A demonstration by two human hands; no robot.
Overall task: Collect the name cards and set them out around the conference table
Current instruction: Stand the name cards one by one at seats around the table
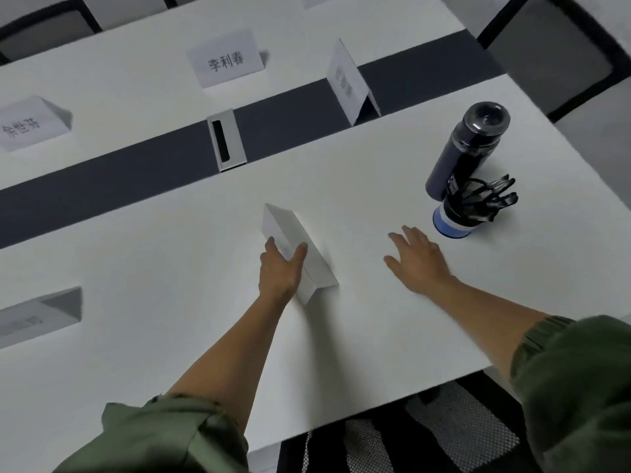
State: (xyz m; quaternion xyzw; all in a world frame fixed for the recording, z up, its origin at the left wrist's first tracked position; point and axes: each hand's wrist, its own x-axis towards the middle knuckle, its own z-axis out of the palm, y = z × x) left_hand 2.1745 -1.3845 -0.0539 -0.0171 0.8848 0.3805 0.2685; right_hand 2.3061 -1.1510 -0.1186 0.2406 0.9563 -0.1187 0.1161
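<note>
A white folded name card [290, 233] stands on the near half of the white conference table [170, 268]. My left hand [280, 271] grips its near end, thumb on one face and fingers on the other. My right hand [418, 259] lies flat on the table to the card's right, fingers spread, holding nothing. More tent cards stand around the table: one with printed characters [227, 59] at the far side, one [348, 83] turned sideways on the dark centre strip, one [30, 122] at the far left and one [41, 315] at the near left edge.
A dark blue flask [467, 148] stands at the right, with a black strap or clip [485, 199] beside its base. A white cable box [226, 143] sits in the dark centre strip [102, 175]. Black mesh chairs stand below the near edge [444, 428] and at the far corners.
</note>
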